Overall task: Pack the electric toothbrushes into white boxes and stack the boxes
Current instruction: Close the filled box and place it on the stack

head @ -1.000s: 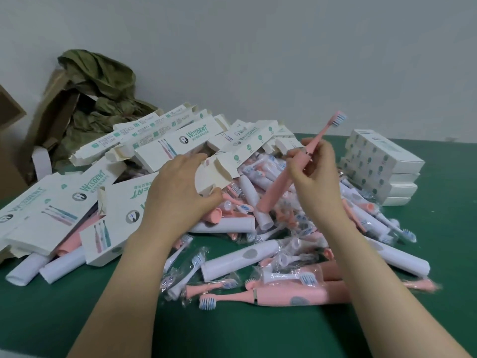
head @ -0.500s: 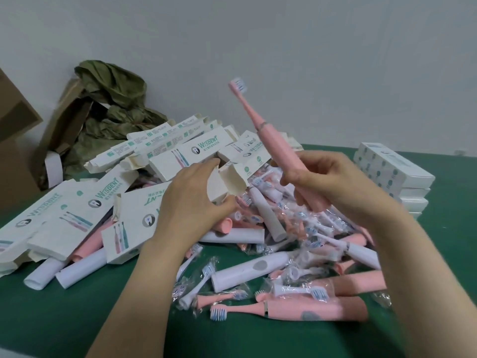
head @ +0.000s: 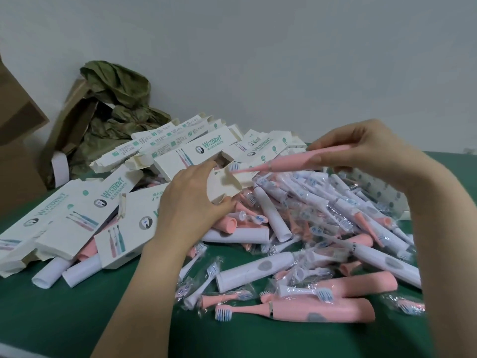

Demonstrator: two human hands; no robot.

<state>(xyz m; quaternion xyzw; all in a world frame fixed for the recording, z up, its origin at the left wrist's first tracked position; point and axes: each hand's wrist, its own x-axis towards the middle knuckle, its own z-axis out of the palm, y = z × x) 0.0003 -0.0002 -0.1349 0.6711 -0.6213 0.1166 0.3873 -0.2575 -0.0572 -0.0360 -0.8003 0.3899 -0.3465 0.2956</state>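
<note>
Right-hand grip [head: 361, 153] is closed round the thick handle end of a slim pink plastic electric toothbrush [head: 281, 161], held in the air over the heap near the far edge of the green worktop [head: 77, 306]. Its long axis runs almost level, right to left, with the bristle head leading. The head sits at the open, flapped mouth of a white cardboard box [head: 224, 186]. Left-hand grip [head: 188, 205] clasps that box end, mouth facing right. The next move is probably a straight slide leftward along that axis.
</note>
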